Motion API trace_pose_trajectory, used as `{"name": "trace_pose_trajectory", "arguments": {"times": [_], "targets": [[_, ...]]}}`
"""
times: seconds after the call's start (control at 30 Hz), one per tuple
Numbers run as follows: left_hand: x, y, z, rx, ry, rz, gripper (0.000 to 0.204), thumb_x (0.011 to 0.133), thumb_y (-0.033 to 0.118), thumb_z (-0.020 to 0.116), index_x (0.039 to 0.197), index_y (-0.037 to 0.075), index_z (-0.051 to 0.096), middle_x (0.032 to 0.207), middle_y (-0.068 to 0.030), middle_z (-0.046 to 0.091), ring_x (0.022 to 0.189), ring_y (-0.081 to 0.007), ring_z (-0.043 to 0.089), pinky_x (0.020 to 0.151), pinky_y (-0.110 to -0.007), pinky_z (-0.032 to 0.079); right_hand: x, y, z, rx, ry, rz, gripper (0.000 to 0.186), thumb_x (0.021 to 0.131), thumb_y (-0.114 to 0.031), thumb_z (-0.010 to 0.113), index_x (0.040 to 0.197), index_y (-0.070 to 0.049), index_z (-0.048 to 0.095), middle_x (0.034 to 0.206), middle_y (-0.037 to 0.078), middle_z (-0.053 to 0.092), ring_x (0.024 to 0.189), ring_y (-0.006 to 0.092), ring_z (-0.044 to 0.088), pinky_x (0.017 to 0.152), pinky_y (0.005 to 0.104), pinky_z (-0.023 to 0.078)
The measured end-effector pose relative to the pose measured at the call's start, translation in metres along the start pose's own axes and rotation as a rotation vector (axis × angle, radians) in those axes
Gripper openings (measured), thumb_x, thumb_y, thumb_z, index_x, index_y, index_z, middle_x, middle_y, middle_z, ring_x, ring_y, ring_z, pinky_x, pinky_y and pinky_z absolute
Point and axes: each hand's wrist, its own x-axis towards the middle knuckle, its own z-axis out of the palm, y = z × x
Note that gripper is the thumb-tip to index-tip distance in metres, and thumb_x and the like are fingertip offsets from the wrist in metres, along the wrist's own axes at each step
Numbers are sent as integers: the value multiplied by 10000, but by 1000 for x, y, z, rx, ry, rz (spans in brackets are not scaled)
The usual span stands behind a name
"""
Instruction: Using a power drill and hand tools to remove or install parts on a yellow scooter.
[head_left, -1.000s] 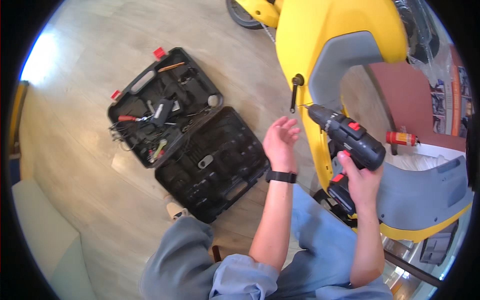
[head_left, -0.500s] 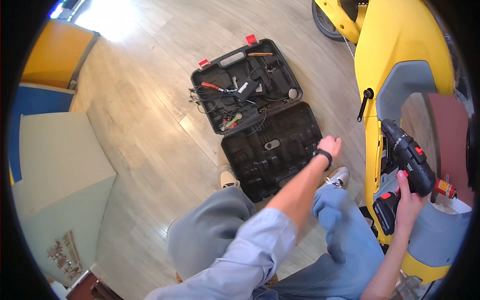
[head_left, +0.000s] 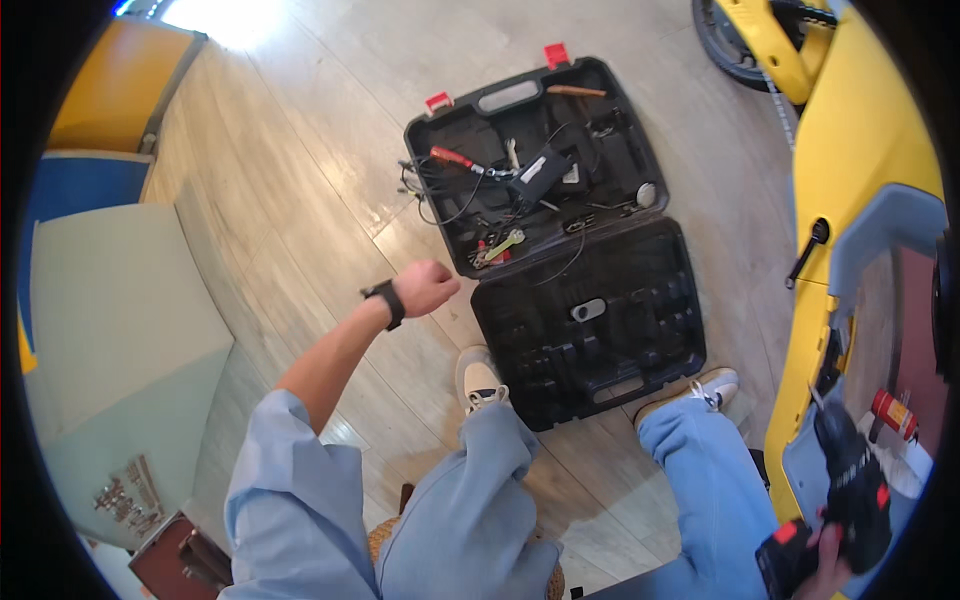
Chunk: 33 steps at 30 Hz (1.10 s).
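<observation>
My left hand (head_left: 430,287), with a black band at the wrist, is closed just left of the open tool case; what its curled fingers hold, if anything, is hidden. Low on the right, my right hand (head_left: 826,568) grips a black cordless drill (head_left: 858,490) with red details. A bit shows at the drill's tip, which points up toward the yellow vehicle (head_left: 865,130). The black tool case (head_left: 493,300) lies spread on the floor. In its far half are a red-handled tool (head_left: 455,157), a black box with cables (head_left: 541,178) and a yellow-green wrench (head_left: 505,246).
Wood-look flooring (head_left: 300,200) surrounds the case. The vehicle's crank arm (head_left: 808,255) juts out on the right, near a red cylinder (head_left: 894,413). Pale panels (head_left: 120,290) stand along the left. My shoes (head_left: 482,380) are close to the case's near edge.
My left hand has swung left, from over the case's near right side to beyond its left edge. The drill in my right hand is lower and nearer to me. The view has shifted.
</observation>
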Motion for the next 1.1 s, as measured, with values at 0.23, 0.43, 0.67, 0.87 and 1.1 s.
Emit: {"name": "trace_pose_trajectory", "arguments": {"times": [0.23,0.43,0.67,0.87,1.1], "targets": [[-15,5,48,-170,418,-155,248,816,221,575,1030,119,649,569,-130,530,552,-283,556,549,-394,446,-2,-9,36,-315,-124,27,232,806,-210,696,956,-37,659,888,88,664,771,186,595,749,316,443],[17,28,58,110,266,-115,503,867,293,512,1358,213,438,657,-192,609,651,-395,604,602,-480,479,-12,-31,50,-547,-216,27,260,789,-237,733,972,-60,678,921,110,673,846,212,621,811,351,463],[42,44,34,409,240,-107,506,839,331,519,1326,202,477,665,-188,629,641,-372,627,613,-460,502,-18,-56,54,-731,-277,36,293,742,-229,786,957,-51,694,883,127,679,820,241,647,777,383,500],[47,30,44,408,364,-126,470,829,332,531,1249,122,545,636,-147,638,603,-342,634,571,-445,501,-17,-57,60,-759,-291,-5,299,729,-221,796,943,-39,692,858,123,678,788,243,647,749,376,504],[51,32,56,302,526,23,275,839,187,531,1096,145,620,685,-88,647,654,-284,646,564,-400,506,-18,-55,59,-763,-298,-63,307,713,-212,807,927,-26,690,829,119,677,752,245,647,717,369,509]]}}
